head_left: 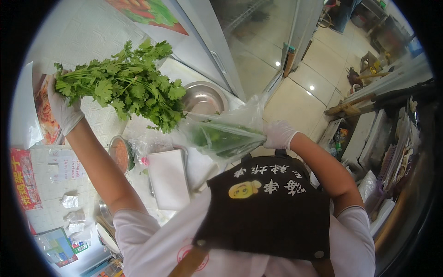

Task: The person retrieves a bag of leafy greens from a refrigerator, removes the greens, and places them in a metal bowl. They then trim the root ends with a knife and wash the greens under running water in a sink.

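My left hand (65,110), in a thin white glove, grips a bunch of leafy coriander (128,86) at one end, held up at the upper left. Its leaves reach out to the right, to the mouth of a clear plastic bag (225,135). My right hand (282,134), gloved as well, is closed on the other end of that bag. Green leaves show blurred through the plastic. Behind the coriander and the bag, a round steel bowl (204,98) rests on a white board, partly hidden by them.
A bowl of orange food pieces (121,155) stands on the counter beside crumpled clear plastic (152,143). Nearer me lies a rectangular white-topped tray (168,178). A glass door (259,41) is at the top, with a tiled floor (294,100) beyond. Shelves with boxes (367,138) line the right.
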`<action>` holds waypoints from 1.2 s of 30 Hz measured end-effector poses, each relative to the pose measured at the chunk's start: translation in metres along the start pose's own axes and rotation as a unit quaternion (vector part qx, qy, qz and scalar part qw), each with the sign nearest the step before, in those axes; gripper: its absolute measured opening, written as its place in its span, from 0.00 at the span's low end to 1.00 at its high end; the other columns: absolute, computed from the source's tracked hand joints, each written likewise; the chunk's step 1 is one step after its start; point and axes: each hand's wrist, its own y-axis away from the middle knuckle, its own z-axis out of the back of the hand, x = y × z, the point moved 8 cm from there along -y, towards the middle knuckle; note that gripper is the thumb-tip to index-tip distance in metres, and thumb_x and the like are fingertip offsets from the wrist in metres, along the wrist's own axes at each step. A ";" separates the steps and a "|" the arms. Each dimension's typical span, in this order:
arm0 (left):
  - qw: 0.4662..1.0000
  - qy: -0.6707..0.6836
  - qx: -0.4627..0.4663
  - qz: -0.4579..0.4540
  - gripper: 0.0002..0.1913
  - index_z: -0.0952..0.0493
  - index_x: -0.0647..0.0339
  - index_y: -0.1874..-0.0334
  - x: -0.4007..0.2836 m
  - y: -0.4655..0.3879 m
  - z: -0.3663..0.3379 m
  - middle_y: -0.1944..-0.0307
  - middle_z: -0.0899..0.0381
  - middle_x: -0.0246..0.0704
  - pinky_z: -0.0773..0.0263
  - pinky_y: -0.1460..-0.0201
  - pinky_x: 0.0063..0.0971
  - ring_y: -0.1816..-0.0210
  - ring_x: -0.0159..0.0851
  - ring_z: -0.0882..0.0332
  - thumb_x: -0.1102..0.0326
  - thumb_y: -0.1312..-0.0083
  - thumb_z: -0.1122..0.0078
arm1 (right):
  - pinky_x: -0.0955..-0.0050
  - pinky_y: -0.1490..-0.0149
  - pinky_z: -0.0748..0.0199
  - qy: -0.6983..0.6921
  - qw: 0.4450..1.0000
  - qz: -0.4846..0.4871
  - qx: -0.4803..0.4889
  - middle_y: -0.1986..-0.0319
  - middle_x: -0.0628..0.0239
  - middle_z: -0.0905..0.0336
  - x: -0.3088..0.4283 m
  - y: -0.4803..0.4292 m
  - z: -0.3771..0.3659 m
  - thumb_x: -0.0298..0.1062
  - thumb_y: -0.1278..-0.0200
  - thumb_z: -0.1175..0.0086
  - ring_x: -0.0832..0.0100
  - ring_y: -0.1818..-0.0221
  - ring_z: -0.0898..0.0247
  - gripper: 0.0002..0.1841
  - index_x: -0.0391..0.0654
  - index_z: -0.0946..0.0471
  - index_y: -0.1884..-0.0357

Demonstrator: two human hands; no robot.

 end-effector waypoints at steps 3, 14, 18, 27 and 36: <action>1.000 0.013 -0.005 0.008 0.08 0.24 0.64 0.53 0.007 -0.020 0.010 0.58 0.19 0.41 0.22 0.37 0.43 0.52 0.46 0.20 0.66 0.17 0.46 | 0.48 0.46 0.15 0.028 1.000 0.000 0.015 0.57 0.47 0.09 0.014 -0.002 0.002 0.44 0.41 0.36 0.44 0.53 0.11 0.29 0.51 0.18 0.36; 0.996 0.073 0.030 -0.043 0.06 0.23 0.65 0.54 0.002 -0.010 -0.009 0.58 0.18 0.41 0.17 0.45 0.42 0.52 0.44 0.19 0.69 0.23 0.45 | 0.49 0.51 0.14 0.022 0.993 0.100 -0.060 0.63 0.49 0.09 0.080 0.000 0.016 0.37 0.43 0.34 0.46 0.57 0.10 0.16 0.45 0.10 0.53; 0.996 0.051 0.017 -0.067 0.08 0.22 0.65 0.52 0.002 -0.006 -0.010 0.54 0.16 0.39 0.17 0.42 0.39 0.49 0.44 0.17 0.68 0.20 0.48 | 0.50 0.51 0.13 0.073 0.989 0.127 -0.037 0.63 0.50 0.08 0.090 -0.009 0.005 0.36 0.43 0.33 0.47 0.57 0.09 0.15 0.46 0.10 0.53; 0.983 -0.098 -0.061 -0.140 0.10 0.22 0.66 0.44 -0.027 0.062 -0.021 0.49 0.16 0.40 0.16 0.37 0.43 0.44 0.44 0.16 0.67 0.17 0.48 | 0.49 0.45 0.15 0.043 0.996 0.023 0.076 0.56 0.46 0.10 -0.028 0.030 -0.003 0.39 0.46 0.33 0.43 0.53 0.12 0.27 0.45 0.14 0.42; 0.956 -0.291 -0.031 -0.028 0.11 0.16 0.62 0.54 0.165 0.136 -0.005 0.62 0.12 0.33 0.20 0.47 0.29 0.58 0.32 0.15 0.63 0.16 0.42 | 0.49 0.46 0.16 0.000 0.988 -0.096 -0.123 0.62 0.42 0.12 -0.155 0.130 0.043 0.41 0.45 0.34 0.39 0.55 0.15 0.23 0.42 0.13 0.47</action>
